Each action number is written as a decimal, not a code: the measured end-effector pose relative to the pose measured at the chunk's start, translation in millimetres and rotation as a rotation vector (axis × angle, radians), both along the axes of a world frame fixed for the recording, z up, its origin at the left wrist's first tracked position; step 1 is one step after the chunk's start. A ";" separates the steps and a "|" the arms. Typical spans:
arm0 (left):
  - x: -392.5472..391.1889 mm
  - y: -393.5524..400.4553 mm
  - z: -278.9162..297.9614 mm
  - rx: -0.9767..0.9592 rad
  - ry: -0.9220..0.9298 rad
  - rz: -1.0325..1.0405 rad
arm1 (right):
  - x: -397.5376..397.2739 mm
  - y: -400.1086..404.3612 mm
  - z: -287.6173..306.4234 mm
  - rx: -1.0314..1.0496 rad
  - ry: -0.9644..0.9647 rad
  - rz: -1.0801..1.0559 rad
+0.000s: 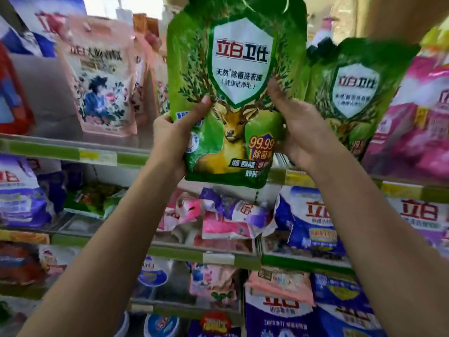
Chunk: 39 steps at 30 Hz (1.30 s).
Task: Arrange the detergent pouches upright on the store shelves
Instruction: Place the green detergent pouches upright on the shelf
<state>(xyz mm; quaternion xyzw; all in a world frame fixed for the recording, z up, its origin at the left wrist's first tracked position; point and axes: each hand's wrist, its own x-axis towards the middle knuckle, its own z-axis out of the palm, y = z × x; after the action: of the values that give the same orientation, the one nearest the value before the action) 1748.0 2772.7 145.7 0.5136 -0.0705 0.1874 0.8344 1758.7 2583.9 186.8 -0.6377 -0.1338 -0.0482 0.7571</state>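
Both hands are up w/ a green deer-print pouch held between them, upright, front label facing the camera, in front of the upper shelf edge & above it. Left hand grips the pouch's lower left side, thumb laid across the front just beside the deer's antlers, fingers wrapped behind. Right hand grips the lower right side, thumb on the front next to the shield logo, fingers behind. Hands are apart, one per side, both clamped on that pouch; its bottom hangs just below the shelf edge, touching nothing under it as far as can be seen. Just right of the held pouch, a second green pouch of the same design stands upright on the upper shelf, slightly tilted & blurred. Right of that, a pink pouch stands on the same shelf. Left of the held pouch, a peach floral pouch stands upright, w/ a gap between it & the green one. Below the held pouch, next shelf down, crumpled pink-and-purple pouches lie slumped, not upright; a blue-and-white pouch stands right of them. Lower rows hold more purple, pink & blue packs, too blurred for detail.
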 end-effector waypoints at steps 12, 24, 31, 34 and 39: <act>151.3 13.1 21.7 0.525 -0.015 0.012 | 126.3 27.0 -2.6 0.262 -0.118 -0.306; 174.9 20.5 -20.9 0.829 0.083 -0.235 | 147.8 15.4 -48.3 -0.134 0.148 -0.254; 205.8 4.5 -12.0 0.853 0.131 -0.102 | 177.7 19.7 -48.5 -0.006 0.089 -0.355; 223.7 0.0 -11.2 0.967 0.136 -0.005 | 198.9 21.4 -49.1 0.025 0.081 -0.401; 258.3 -14.3 -14.9 0.959 0.147 0.024 | 232.5 19.0 -54.2 0.061 0.079 -0.495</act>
<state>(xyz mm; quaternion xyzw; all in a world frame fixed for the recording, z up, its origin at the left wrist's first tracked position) 2006.3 2758.4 130.8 0.8528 -0.0840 0.1068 0.5043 1991.2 2602.8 132.7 -0.6293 0.0578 -0.2113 0.7457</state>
